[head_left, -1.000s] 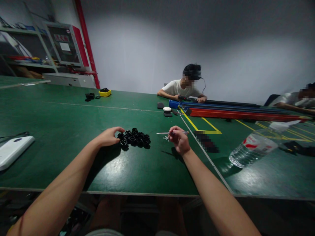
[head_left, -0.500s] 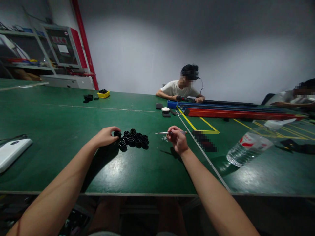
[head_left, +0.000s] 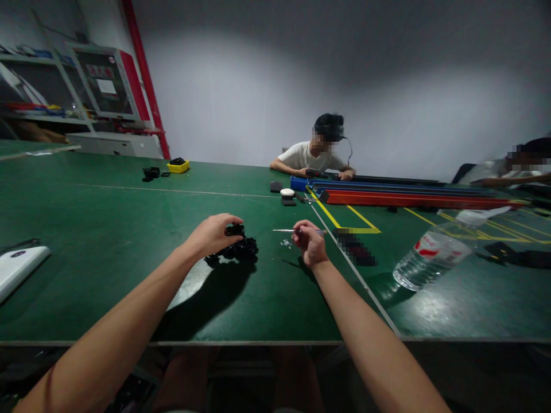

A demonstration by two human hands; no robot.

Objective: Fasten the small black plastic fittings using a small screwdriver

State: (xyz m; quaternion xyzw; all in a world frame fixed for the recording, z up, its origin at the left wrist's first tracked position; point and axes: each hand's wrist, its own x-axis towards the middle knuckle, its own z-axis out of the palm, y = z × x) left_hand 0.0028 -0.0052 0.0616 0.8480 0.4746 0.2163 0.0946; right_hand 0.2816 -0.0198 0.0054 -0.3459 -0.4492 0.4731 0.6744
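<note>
My left hand (head_left: 217, 232) is over a cluster of small black plastic parts (head_left: 247, 250), partly hiding them. Its thumb and fingertips close around one black plastic part (head_left: 235, 229) at the cluster's far side. To the right, my right hand (head_left: 310, 241) holds a slim tool with a thin metal shaft (head_left: 282, 230) pointing left, raised above the table; its exact kind is unclear. Several tiny clear pieces (head_left: 286, 244) lie on the green table (head_left: 275, 298) just beneath the tool.
A water bottle (head_left: 434, 255) stands on the right and a white device (head_left: 21, 267) lies on the left. Farther back are a yellow bin (head_left: 178, 166), a white oval object (head_left: 287, 193) and long red and blue rails (head_left: 413, 198). A person (head_left: 314, 152) sits across the table.
My left hand has moved right, from the cluster's left edge to above its far side, with its fingers around a black part. My right hand and the tool stay nearly still.
</note>
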